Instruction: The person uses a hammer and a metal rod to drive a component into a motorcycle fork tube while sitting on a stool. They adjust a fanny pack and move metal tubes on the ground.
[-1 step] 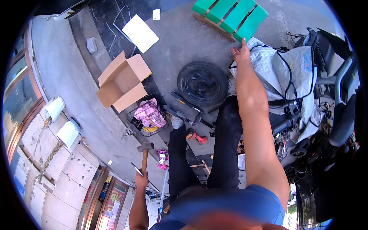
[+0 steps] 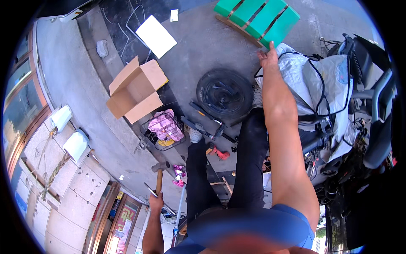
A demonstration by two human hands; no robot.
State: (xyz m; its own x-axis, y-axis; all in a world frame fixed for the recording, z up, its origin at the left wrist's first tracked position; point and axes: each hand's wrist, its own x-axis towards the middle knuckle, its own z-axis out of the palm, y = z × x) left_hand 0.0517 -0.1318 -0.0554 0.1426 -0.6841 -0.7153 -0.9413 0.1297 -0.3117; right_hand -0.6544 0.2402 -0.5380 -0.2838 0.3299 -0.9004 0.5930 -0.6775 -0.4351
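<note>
A wooden-handled hammer and a thin metal piece are in my left hand, low at the left. My right hand reaches up to the near corner of a green slatted board on wooden runners, fingers apart, a fingertip at its edge. Just below that hand lie silvery covers with black trim. A black wheel with tyre rests on the pavement between the board and my feet.
An open cardboard box, a wire basket with pink fabric and a white sheet are at left. A red power tool and black metal parts lie by my feet. Scooters crowd the right; a concrete step runs along the left.
The view has shifted slightly; the green board and my right hand appear a little farther right. Both hands keep the same pose.
</note>
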